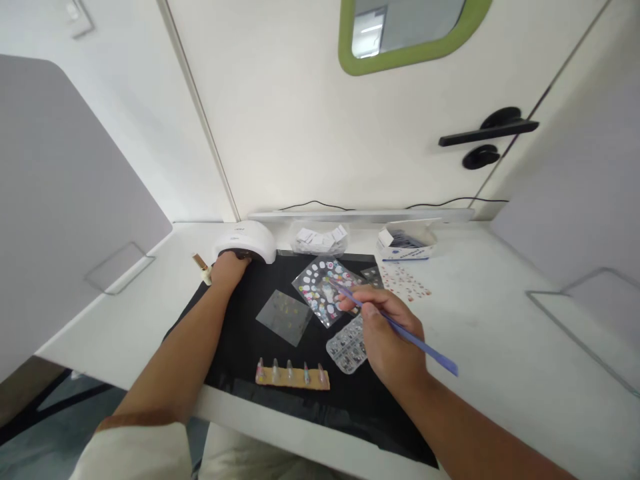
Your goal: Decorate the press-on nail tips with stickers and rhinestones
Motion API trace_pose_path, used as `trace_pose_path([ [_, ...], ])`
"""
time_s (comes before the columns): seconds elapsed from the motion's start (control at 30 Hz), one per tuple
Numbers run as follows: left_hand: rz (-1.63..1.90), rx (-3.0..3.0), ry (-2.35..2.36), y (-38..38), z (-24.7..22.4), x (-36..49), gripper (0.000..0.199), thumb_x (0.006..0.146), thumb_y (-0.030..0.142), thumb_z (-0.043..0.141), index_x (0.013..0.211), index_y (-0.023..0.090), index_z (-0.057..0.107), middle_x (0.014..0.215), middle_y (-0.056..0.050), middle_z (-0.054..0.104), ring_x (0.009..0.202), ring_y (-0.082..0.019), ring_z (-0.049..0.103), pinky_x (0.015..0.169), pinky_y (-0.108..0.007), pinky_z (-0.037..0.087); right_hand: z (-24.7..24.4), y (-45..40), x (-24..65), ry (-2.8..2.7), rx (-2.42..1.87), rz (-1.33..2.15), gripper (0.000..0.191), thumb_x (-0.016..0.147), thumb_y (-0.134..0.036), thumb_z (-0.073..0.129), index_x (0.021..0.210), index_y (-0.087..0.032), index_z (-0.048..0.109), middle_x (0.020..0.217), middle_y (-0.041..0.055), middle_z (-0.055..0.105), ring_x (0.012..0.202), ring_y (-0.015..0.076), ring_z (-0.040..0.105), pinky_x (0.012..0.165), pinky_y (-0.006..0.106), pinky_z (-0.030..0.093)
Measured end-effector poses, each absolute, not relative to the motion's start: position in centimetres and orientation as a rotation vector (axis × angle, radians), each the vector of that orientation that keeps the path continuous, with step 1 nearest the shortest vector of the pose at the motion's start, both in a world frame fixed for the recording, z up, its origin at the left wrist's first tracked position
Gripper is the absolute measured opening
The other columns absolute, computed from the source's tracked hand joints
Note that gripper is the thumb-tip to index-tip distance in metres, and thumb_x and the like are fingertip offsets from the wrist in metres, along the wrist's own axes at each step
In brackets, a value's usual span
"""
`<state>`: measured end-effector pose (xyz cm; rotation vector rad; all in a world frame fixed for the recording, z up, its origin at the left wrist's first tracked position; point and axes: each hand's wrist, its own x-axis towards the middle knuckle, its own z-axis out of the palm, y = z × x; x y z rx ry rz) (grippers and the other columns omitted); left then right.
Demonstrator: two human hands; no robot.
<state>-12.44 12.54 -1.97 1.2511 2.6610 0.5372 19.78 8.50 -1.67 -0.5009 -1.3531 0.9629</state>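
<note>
My left hand (231,268) reaches into the mouth of a white nail lamp (247,235); its fingers are mostly hidden inside. In my right hand (393,330) is a slim purple nail tool (417,341), held like a pen, thin at the tip and flat at the back end. That tip hovers over or touches a nail sticker sheet (325,317); I cannot tell which. Below the right hand lies a clear compartment case (347,348) of small decorations. Several decorated false nail tips (289,371) stand on a tan strip (295,379) near the mat's front edge.
A black mat (240,333) covers the middle of the white table (480,300). On it lies a clear sheet (284,317). Behind stand a clear tub (320,241) of white packets and an open box (407,247). A small bottle (203,267) is beside the lamp.
</note>
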Motion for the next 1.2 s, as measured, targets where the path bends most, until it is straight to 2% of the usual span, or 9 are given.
trace_pose_path([
  [0.33, 0.494, 1.333, 2.644, 11.2, -1.8, -11.2, 0.035, 0.097, 0.036, 0.063, 0.125, 0.016, 0.061, 0.125, -0.009, 0.064, 0.108, -0.026, 0.066, 0.090, -0.045, 0.058, -1.8, 8.8, 20.0, -1.345, -0.521, 0.953, 0.011, 0.090, -0.031, 0.065, 0.090, -0.024, 0.073, 0.075, 0.0019, 0.076, 0.083, 0.0222, 0.073, 0.086, 0.043, 0.057],
  [0.53, 0.446, 1.411, 2.606, 4.4, -2.0, -10.5, 0.032, 0.098, 0.036, 0.062, 0.123, 0.016, 0.062, 0.122, -0.010, 0.065, 0.103, -0.023, 0.067, 0.088, -0.043, 0.058, -1.6, 8.7, 19.8, -1.296, -0.493, 1.003, 0.008, 0.089, -0.031, 0.068, 0.090, -0.026, 0.074, 0.076, -0.0002, 0.076, 0.077, 0.0189, 0.074, 0.083, 0.039, 0.058],
  [0.77, 0.459, 1.547, 2.502, -2.3, -2.6, -10.0, 0.028, 0.098, 0.037, 0.061, 0.115, 0.015, 0.064, 0.112, -0.008, 0.068, 0.094, -0.020, 0.068, 0.083, -0.040, 0.059, -1.0, 8.8, 19.4, -1.236, -0.408, 1.059, 0.007, 0.087, -0.032, 0.072, 0.088, -0.027, 0.076, 0.078, -0.0011, 0.077, 0.079, 0.0167, 0.073, 0.085, 0.034, 0.058],
  [0.93, 0.494, 1.698, 2.293, -0.4, -2.5, -10.4, 0.027, 0.098, 0.037, 0.061, 0.114, 0.015, 0.064, 0.109, -0.007, 0.068, 0.090, -0.019, 0.068, 0.080, -0.037, 0.060, -0.4, 8.9, 19.5, -1.236, -0.342, 1.047, 0.009, 0.087, -0.034, 0.073, 0.089, -0.026, 0.077, 0.076, -0.0007, 0.077, 0.075, 0.0172, 0.072, 0.081, 0.036, 0.058],
  [1.2, 0.458, 1.815, 1.996, 8.1, -2.9, -9.7, 0.031, 0.097, 0.036, 0.063, 0.120, 0.015, 0.062, 0.117, -0.009, 0.066, 0.099, -0.022, 0.067, 0.085, -0.042, 0.059, -0.5, 9.0, 20.0, -1.311, -0.275, 1.065, 0.011, 0.090, -0.034, 0.069, 0.092, -0.025, 0.076, 0.074, 0.0014, 0.076, 0.077, 0.0189, 0.070, 0.080, 0.039, 0.057],
])
